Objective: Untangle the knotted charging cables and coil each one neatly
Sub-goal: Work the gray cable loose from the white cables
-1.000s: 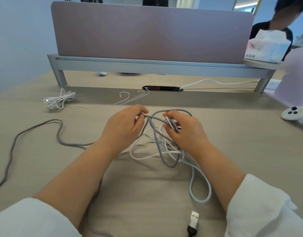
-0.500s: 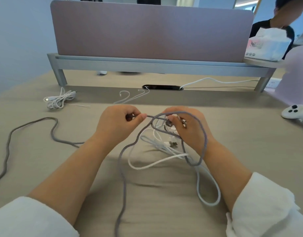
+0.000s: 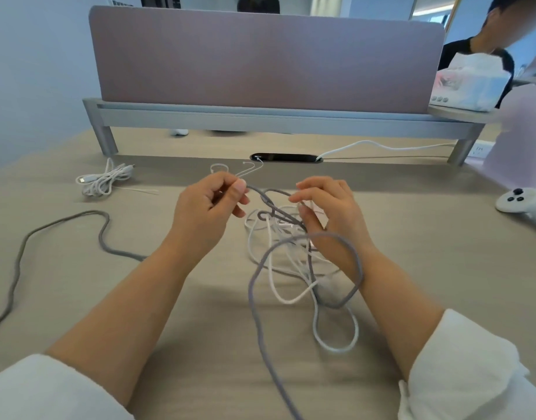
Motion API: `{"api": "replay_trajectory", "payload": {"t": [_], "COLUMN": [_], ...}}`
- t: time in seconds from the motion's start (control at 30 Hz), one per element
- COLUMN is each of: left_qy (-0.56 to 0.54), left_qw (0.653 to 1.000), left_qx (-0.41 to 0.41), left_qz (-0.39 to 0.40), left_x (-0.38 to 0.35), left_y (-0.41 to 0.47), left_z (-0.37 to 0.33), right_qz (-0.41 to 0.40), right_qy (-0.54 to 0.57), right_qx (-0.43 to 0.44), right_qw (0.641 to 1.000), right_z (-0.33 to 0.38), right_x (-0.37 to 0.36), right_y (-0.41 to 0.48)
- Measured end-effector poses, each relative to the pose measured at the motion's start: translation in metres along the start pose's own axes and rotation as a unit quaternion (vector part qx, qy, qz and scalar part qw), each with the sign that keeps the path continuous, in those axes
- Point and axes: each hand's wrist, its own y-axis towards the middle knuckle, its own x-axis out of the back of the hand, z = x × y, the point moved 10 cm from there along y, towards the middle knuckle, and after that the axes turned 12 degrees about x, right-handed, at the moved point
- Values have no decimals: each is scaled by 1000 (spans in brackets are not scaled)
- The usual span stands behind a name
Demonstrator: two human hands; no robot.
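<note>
Where cables (image 3: 283, 212) tangle, desk (image 3: 215, 328) pale wood | mauve divider (image 3: 260, 62) | wall (image 3: 33, 71) seemingly bluish

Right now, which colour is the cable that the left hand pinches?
Grey. The head view shows the grey cable best.

Grey cable (image 3: 251, 304): cut by bottom and left edges; end concealed inside left hand (image 3: 200, 213) pinch. Knot (image 3: 278, 219): motion-blurred, crossings with white cable (image 3: 291, 301) unresolved, part hidden behind right hand (image 3: 336, 219); finger contact with strands indeterminate. Controller (image 3: 521, 201): cropped at right edge. Tissue box (image 3: 469, 86) print: illegible.
</note>
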Motion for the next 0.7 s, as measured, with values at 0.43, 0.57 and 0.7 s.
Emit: {"api": "replay_trajectory", "payload": {"t": [0.43, 0.57, 0.7], "left_qy": [-238, -279, 5], "left_qw": [968, 953, 997], "left_qx": [46, 112, 47], "left_qz": [69, 44, -58], "left_x": [-10, -3, 10], "left_y": [-4, 1, 0], "left_z": [-5, 9, 4], "right_qz": [73, 10, 0], "right_qy": [1, -96, -72], "right_qx": [-30, -3, 77], "right_qw": [997, 995, 994], "right_z": [-3, 2, 22], "right_x": [-30, -5, -3], "right_y": [-9, -4, 1]}}
